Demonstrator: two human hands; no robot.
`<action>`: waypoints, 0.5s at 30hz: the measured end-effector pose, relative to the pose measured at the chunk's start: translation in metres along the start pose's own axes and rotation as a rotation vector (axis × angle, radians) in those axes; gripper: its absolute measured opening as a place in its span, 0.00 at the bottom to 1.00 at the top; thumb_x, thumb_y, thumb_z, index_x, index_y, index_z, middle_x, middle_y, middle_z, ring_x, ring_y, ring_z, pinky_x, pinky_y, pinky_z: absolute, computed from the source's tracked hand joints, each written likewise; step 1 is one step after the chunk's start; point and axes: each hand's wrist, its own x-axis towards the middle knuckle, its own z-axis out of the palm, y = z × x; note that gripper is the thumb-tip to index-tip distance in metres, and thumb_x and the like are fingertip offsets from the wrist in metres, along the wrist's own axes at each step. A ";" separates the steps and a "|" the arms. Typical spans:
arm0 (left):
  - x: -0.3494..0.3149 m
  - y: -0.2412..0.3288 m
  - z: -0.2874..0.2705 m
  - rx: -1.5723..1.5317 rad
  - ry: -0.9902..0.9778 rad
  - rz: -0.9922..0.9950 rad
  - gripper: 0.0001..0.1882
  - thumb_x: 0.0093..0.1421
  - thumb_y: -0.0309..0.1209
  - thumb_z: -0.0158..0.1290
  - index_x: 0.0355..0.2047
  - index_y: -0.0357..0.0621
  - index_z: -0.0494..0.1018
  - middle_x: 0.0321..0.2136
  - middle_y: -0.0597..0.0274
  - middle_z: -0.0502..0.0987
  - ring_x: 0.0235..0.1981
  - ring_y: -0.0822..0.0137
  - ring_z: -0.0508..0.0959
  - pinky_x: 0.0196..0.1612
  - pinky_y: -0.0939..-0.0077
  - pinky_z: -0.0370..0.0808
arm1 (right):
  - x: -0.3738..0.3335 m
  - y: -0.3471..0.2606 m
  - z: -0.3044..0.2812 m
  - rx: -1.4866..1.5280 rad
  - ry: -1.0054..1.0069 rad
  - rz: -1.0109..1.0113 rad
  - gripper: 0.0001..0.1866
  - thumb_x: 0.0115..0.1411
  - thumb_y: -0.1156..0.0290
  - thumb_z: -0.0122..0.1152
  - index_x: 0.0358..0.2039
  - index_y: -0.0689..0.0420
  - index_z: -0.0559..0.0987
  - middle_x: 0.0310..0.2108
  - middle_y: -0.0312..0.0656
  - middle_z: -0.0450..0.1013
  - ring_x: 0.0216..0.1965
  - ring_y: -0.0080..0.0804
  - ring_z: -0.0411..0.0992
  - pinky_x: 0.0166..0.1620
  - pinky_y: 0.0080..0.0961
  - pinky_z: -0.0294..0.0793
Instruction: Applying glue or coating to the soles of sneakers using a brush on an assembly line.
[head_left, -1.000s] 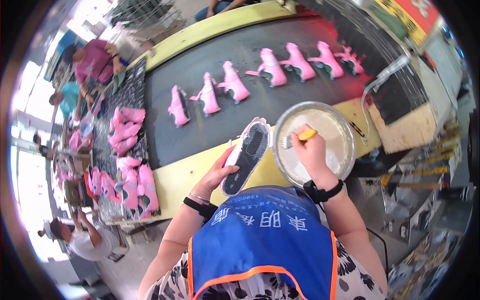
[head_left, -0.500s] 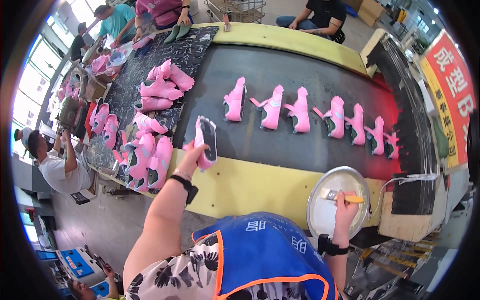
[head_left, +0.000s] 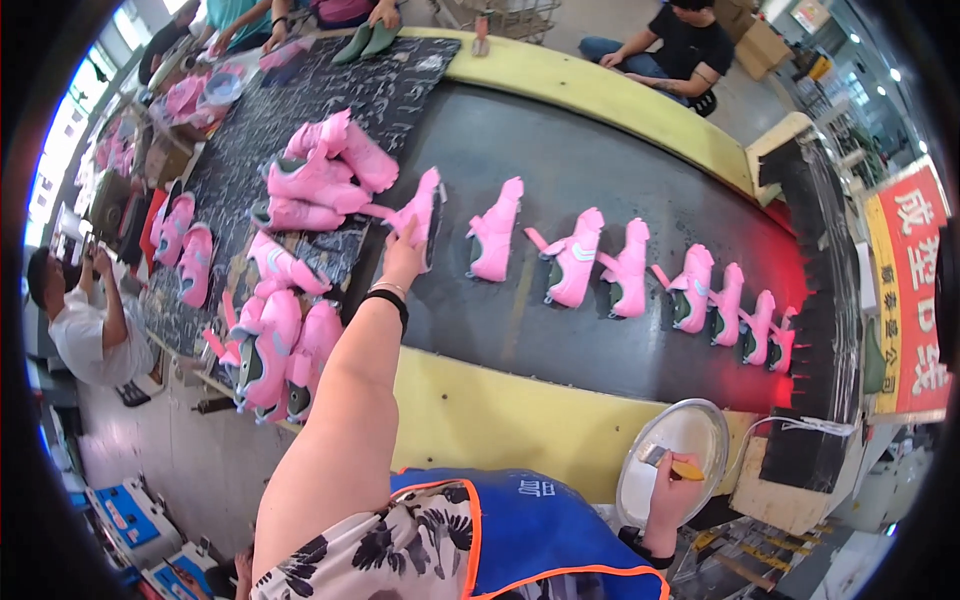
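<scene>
At nine o'clock of our view a heap of pink shoes (head_left: pixel 285 340) lies on the dark patterned mat (head_left: pixel 300 90), stacked loosely, we judge, as a ready supply within reach; moving toward the centre, our left hand (head_left: pixel 402 255) stretches out to eleven o'clock and closes its fingers on the pink shoe (head_left: pixel 422 210), gripping the sole edge so that the shoe stands on the black conveyor belt (head_left: pixel 600 150), the shoe sitting directly above the hand at its twelve o'clock; to its three o'clock a row of pink shoes (head_left: pixel 625 268) stands evenly spaced along the belt, which suggests each is set down the same way; at five o'clock our right hand (head_left: pixel 668 500) is clenched round a yellow-handled brush (head_left: pixel 672 462), its bristles resting over the round metal pan (head_left: pixel 668 458) at the edge of the yellow surface (head_left: pixel 500 420), presumably kept there so the brush stays loaded and close.
</scene>
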 end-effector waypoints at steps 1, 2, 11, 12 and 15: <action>-0.011 0.001 -0.005 0.075 -0.011 -0.005 0.36 0.60 0.41 0.57 0.69 0.75 0.59 0.66 0.37 0.58 0.62 0.36 0.66 0.62 0.52 0.68 | 0.003 -0.003 0.004 -0.003 -0.023 0.018 0.06 0.64 0.76 0.61 0.31 0.62 0.73 0.25 0.37 0.70 0.28 0.21 0.68 0.31 0.21 0.67; -0.026 0.004 -0.012 0.177 0.015 0.032 0.38 0.58 0.43 0.60 0.68 0.76 0.59 0.66 0.38 0.58 0.64 0.36 0.63 0.64 0.49 0.65 | 0.006 -0.005 0.007 -0.043 -0.065 -0.012 0.06 0.64 0.76 0.61 0.31 0.62 0.73 0.25 0.37 0.70 0.28 0.21 0.68 0.31 0.21 0.67; -0.174 -0.052 -0.124 0.985 0.354 -0.195 0.35 0.58 0.40 0.57 0.66 0.47 0.64 0.65 0.44 0.62 0.67 0.45 0.60 0.66 0.49 0.57 | 0.030 -0.016 0.034 -0.048 -0.142 -0.305 0.06 0.62 0.78 0.62 0.30 0.63 0.74 0.24 0.38 0.70 0.25 0.23 0.68 0.31 0.22 0.69; -0.178 -0.065 -0.135 1.033 0.290 -0.235 0.27 0.60 0.38 0.54 0.59 0.44 0.70 0.60 0.47 0.67 0.63 0.48 0.64 0.62 0.50 0.60 | 0.031 -0.016 0.037 -0.032 -0.150 -0.342 0.06 0.62 0.78 0.62 0.30 0.63 0.74 0.24 0.38 0.70 0.25 0.23 0.69 0.31 0.22 0.69; -0.180 -0.091 -0.135 1.073 0.191 -0.307 0.16 0.62 0.34 0.49 0.47 0.42 0.78 0.51 0.53 0.73 0.55 0.54 0.69 0.54 0.53 0.65 | 0.033 -0.016 0.038 -0.012 -0.175 -0.415 0.05 0.61 0.79 0.63 0.30 0.63 0.75 0.24 0.38 0.70 0.26 0.23 0.69 0.31 0.22 0.69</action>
